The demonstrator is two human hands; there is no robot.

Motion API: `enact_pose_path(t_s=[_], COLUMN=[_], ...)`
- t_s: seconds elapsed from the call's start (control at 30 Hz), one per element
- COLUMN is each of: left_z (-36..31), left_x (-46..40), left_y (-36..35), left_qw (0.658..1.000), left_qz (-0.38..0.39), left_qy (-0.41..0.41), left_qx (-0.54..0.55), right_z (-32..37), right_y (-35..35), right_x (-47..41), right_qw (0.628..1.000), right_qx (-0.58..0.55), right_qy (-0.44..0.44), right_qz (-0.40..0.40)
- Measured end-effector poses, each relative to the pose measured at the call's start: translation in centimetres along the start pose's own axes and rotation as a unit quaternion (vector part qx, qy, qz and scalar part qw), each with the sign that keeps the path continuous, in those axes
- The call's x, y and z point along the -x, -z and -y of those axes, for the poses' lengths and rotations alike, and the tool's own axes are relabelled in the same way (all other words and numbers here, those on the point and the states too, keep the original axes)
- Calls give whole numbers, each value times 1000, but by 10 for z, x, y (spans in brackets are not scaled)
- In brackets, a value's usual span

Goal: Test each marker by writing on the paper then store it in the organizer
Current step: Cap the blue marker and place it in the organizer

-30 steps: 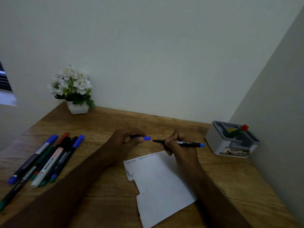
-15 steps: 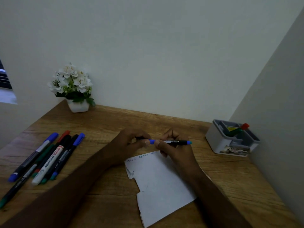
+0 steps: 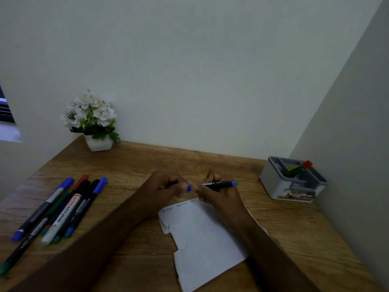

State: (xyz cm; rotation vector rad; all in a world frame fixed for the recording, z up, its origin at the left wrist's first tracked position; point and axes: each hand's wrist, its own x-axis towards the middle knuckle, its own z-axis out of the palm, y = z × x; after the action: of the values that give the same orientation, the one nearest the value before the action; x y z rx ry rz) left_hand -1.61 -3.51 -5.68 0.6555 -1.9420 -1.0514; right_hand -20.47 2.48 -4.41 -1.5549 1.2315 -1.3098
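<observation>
Resting nearest us on the wooden desk (image 3: 130, 165), a torn sheet of paper (image 3: 202, 239) carries faint lettering along its top edge. Just above that edge we pinch a blue cap (image 3: 188, 187) in our left hand (image 3: 168, 186) while our right hand (image 3: 219, 197) grips the marker (image 3: 221, 183). Spare markers (image 3: 61, 209) lie far left; the organizer (image 3: 280, 186) sits far right, a flower pot (image 3: 99, 143) beyond.
</observation>
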Motion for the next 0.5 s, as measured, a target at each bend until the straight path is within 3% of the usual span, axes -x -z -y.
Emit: enact_pose_path(t_s=[0.17,0.33,0.5], left_z=[-15,-22,-32], left_x=[-1,0,-19], left_y=[-8,-14,-20], left_qw=[999,997,993], left_qz=[-38,-47,-15], left_qy=[32,54,35], left_qx=[22,-40,-107], right_z=[0,5,5], right_y=[-2,14,36], right_x=[2,-1,3], right_qw=[999,995,972], right_qx=[-24,-36,179], right_qy=[19,23,87], right_qz=[-36,-91,-125])
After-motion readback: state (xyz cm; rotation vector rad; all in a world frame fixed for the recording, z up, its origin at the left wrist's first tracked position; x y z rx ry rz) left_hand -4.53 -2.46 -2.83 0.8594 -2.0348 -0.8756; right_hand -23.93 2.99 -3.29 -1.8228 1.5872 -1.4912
